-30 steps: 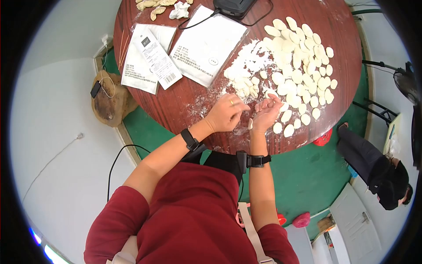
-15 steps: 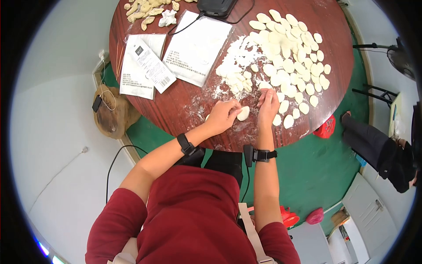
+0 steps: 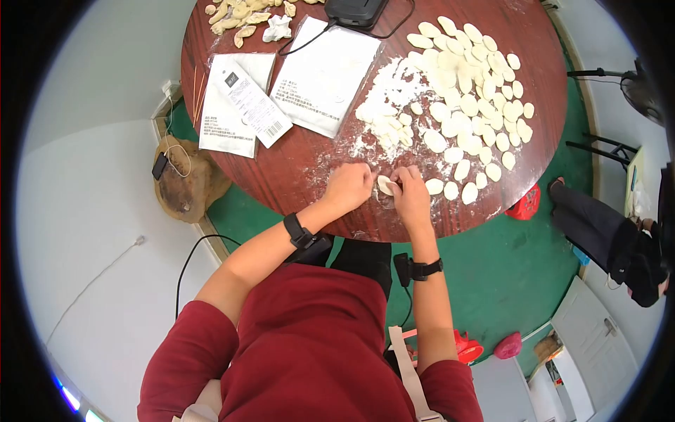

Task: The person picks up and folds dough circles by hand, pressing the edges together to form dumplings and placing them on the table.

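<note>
At the near edge of the round table, a small flattened dough round (image 3: 384, 184) lies between my two hands. My right hand (image 3: 412, 193) has its thumb and fingers closed on the right edge of this round. Just left of it, my left hand (image 3: 349, 187) is curled into a fist; whatever may be inside its fingers is hidden. Beyond my hands sits a cluster of small dough pieces (image 3: 392, 131) beside loose white flour (image 3: 397, 83). Many flat dough rounds (image 3: 467, 105) are spread out to the right, some overlapping.
Two white printed packets (image 3: 325, 77) (image 3: 228, 133) and a labelled slip (image 3: 256, 102) lie on the left of the wooden table (image 3: 295, 176). A black device (image 3: 355, 10) with a cable stands at the back, near twisted dough pieces (image 3: 239, 14). Another person (image 3: 598, 225) is at the right.
My right hand has come back from the spread rounds to the dough round before me. My left hand has drawn slightly away from it and curled up. The view has shifted slightly.
</note>
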`<state>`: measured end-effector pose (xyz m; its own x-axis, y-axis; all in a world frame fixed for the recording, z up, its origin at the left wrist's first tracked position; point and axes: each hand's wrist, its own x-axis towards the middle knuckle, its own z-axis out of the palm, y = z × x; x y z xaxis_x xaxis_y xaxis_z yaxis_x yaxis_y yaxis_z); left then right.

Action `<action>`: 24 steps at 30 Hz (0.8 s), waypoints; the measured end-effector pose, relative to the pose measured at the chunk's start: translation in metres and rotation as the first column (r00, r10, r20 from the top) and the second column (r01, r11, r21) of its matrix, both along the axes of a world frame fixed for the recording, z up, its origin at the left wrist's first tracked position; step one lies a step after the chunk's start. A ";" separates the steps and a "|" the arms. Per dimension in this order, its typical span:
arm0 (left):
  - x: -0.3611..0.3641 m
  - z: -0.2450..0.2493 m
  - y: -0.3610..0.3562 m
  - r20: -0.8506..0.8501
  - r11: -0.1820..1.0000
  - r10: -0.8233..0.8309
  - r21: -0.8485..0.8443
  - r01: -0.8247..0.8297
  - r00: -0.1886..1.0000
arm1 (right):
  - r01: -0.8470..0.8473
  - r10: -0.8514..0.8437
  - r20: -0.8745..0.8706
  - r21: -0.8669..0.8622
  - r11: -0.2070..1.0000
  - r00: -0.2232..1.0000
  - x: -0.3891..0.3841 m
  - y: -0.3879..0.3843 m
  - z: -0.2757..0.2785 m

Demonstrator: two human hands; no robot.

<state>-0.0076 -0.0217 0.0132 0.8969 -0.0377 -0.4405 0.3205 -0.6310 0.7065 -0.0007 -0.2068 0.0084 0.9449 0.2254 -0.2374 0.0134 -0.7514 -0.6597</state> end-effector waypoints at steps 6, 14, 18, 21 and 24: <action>0.011 -0.008 0.023 0.577 0.982 0.012 0.148 -0.119 0.817 | 0.197 -0.178 0.392 -0.008 0.980 0.902 0.020 0.008 -0.001; -0.015 -0.068 -0.013 0.607 0.892 -0.277 0.450 -0.035 0.745 | 0.326 -0.145 0.537 -0.260 0.909 0.831 0.018 0.056 -0.045; -0.018 -0.069 -0.013 0.619 0.903 -0.281 0.429 -0.017 0.734 | 0.308 -0.110 0.579 -0.255 0.917 0.808 0.012 0.051 -0.053; -0.012 -0.068 -0.015 0.607 0.897 -0.289 0.442 -0.011 0.740 | 0.297 -0.088 0.602 -0.256 0.920 0.794 0.017 0.049 -0.055; -0.011 -0.068 -0.013 0.616 0.925 -0.240 0.379 -0.016 0.750 | 0.307 -0.121 0.558 -0.253 0.917 0.821 0.016 0.048 -0.057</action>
<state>-0.0187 -0.0349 -0.0545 0.9646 -0.1205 0.2345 -0.2168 -0.8686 0.4457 0.0152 -0.1591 -0.0485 0.9592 0.0021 0.2829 0.0976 -0.9410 -0.3241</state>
